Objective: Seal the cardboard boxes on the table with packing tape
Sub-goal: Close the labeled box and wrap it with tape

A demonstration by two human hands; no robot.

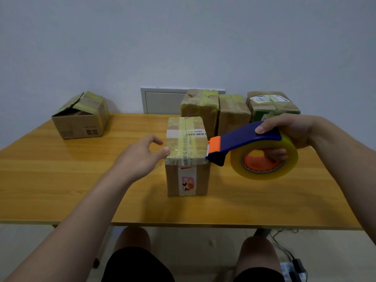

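The right hand (284, 137) is wrapped around the dispenser (244, 143), thumb on the blue top and fingers curled through the orange core of the tape roll (264, 157). It holds the tool in the air just right of the box (187, 155), with the orange cutter end almost at the box's upper right edge. I cannot tell whether the blade touches the cardboard.

The left hand (142, 155) lies loosely spread, holding nothing, with its thumb tip against the box's top left edge and the other fingers hovering just left of it.

The box stands upright near the middle of the worktop (61, 180), already carrying tape strips along its top seam. Three taped boxes (234, 110) sit in a row behind it, and one box with a loose flap (81, 117) sits far to its left.

The step in hand looks like laying or cutting a strip across this box's top. To do it well, the left hand should press down flat on the lid, since a tall narrow box would likely tip or slide under the pull. The dispenser should run low and straight over the seam, with the tape kept taut and carried down over the edge. A sharp tilt onto the blade should then cut it cleanly, and the end can be rubbed flat.
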